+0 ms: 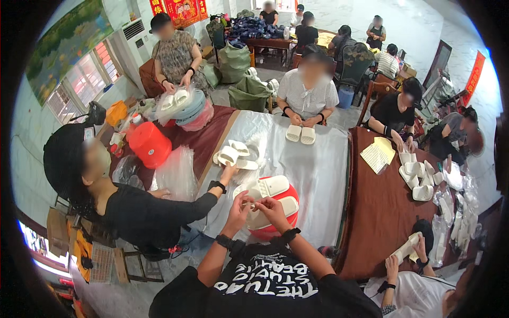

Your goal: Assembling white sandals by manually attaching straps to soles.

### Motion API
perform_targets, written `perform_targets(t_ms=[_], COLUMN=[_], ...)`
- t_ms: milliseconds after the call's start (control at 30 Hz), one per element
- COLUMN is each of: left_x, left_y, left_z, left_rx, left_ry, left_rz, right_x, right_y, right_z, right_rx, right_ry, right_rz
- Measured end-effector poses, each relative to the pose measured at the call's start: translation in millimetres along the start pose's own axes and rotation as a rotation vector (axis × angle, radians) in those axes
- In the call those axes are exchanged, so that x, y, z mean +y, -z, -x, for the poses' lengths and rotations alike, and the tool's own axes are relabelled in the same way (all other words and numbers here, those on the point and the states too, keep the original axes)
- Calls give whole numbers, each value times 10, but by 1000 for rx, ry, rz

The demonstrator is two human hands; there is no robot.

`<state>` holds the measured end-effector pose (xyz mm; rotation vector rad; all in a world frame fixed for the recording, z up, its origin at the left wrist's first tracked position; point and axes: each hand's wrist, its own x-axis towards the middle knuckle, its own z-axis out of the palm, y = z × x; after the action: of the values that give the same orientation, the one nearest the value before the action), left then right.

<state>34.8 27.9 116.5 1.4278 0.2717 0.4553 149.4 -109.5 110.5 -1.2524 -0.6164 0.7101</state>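
Observation:
In front of me, cream slide sandals [273, 185] rest on a round red stool or tub top [293, 218]. My left hand [240, 211] and my right hand [272, 213] are close together above them, fingers pinched toward each other. A small pale piece seems to sit between the fingertips, too small to make out. Another cream slide sandal [288, 205] lies beside my right hand, and part of the footwear is hidden behind my hands.
To my left a co-worker's hand [229, 172] touches a pile of cream sandals [233, 153]. Clear plastic bags [177, 172] and a red bucket [150, 144] stand farther left. Across the table a person holds a sandal pair [300, 134]. More sandals [416, 172] lie on the brown table at right.

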Motion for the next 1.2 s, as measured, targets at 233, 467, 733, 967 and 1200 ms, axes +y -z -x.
perform_targets(t_ms=[233, 467, 733, 967, 1200], left_x=[114, 103, 111, 58, 91], left_y=[-48, -21, 1, 9, -14], left_z=[-50, -139, -75, -51, -81], left_rx=[163, 231, 146, 134, 127], left_ry=[5, -51, -27, -12, -16], left_rz=[-265, -364, -421, -396, -393], right_x=[22, -30, 53, 54, 74], right_y=[53, 44, 71, 50, 90], right_z=[-45, -72, -62, -62, -100], right_rx=[48, -16, -19, -7, -28], right_ry=[-53, -26, -19, -1, 8], right_rz=[29, 66, 137, 104, 181])
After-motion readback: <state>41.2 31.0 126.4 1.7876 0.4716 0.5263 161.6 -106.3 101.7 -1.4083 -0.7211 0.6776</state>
